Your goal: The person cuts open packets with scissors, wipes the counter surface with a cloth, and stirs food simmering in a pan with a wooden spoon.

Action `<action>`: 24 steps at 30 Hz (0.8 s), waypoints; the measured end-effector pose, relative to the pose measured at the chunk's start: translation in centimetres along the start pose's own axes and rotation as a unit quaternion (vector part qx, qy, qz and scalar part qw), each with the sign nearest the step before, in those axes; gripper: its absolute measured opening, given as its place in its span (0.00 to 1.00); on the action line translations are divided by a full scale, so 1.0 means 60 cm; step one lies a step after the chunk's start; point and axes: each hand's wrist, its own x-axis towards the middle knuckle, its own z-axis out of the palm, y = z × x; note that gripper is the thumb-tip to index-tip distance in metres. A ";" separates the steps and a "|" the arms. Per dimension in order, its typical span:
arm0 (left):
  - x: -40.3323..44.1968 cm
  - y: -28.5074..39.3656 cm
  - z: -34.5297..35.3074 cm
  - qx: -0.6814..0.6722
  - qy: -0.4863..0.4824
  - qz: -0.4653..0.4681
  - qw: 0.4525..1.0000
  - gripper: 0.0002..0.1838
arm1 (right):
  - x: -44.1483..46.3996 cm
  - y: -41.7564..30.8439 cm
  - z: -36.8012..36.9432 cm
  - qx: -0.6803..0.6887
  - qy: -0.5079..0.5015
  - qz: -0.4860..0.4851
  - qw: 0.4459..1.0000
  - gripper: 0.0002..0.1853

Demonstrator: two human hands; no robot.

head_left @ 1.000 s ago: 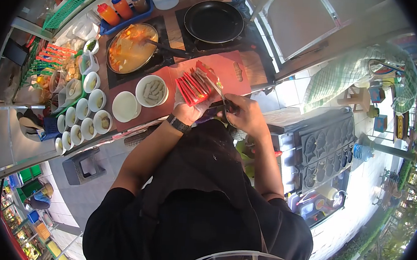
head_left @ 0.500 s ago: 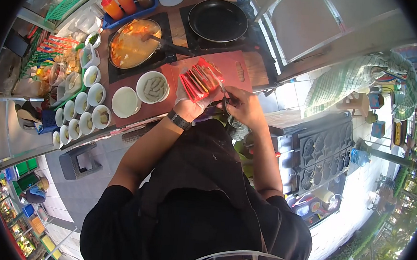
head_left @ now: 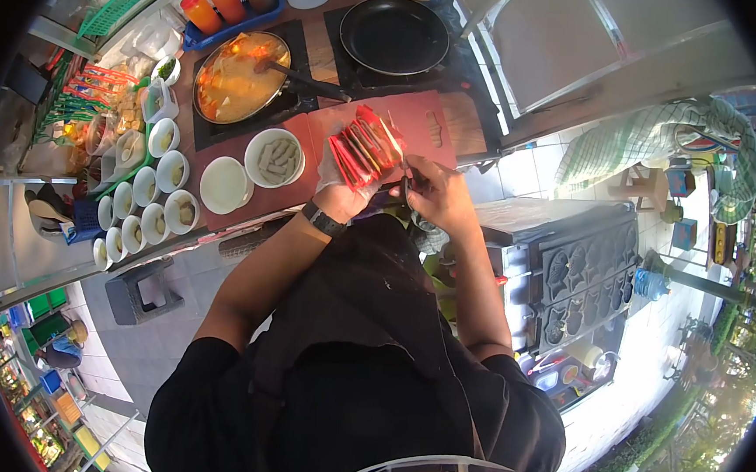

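Note:
My left hand (head_left: 344, 200), with a dark watch at its wrist and what looks like a clear plastic glove, is closed around a fanned bundle of red packets (head_left: 366, 150). The packets stand on edge above the red cutting board (head_left: 421, 116). Close on the right, my right hand (head_left: 440, 195) grips what appear to be scissors (head_left: 406, 178) by their dark handle. Their light, thin blade points up along the right side of the bundle. My fingers hide much of the handle.
Beyond my hands are a pan of orange-brown food (head_left: 230, 94) with a dark spoon, and a black frying pan (head_left: 395, 35). Leftward are a bowl of pale pieces (head_left: 275, 159), a white bowl (head_left: 226, 185) and several small cups (head_left: 172, 172). Sauce bottles (head_left: 226, 2) stand behind; a moulded griddle (head_left: 585, 277) is at right.
The blade stands out more clearly beside the packets, and the right hand has shifted slightly. The left hand keeps hold of the bundle. The whole view has shifted a little.

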 end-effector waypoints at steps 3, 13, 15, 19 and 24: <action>-0.002 -0.001 0.004 0.079 0.118 0.005 0.990 0.40 | 0.001 -0.010 -0.001 0.029 -0.009 0.028 0.999 0.26; 0.001 -0.011 0.009 0.069 0.116 0.012 0.991 0.40 | 0.006 -0.006 -0.008 -0.024 0.010 -0.056 0.998 0.23; 0.002 -0.008 0.023 0.070 0.119 0.016 0.990 0.39 | 0.006 -0.013 -0.008 -0.034 0.001 -0.040 0.999 0.24; 0.011 -0.008 0.027 0.116 0.130 -0.024 0.984 0.36 | 0.007 -0.024 -0.013 -0.031 -0.010 0.011 0.999 0.25; 0.009 -0.008 0.023 0.089 0.059 -0.049 0.993 0.36 | 0.005 0.014 -0.004 -0.070 0.021 -0.034 0.997 0.25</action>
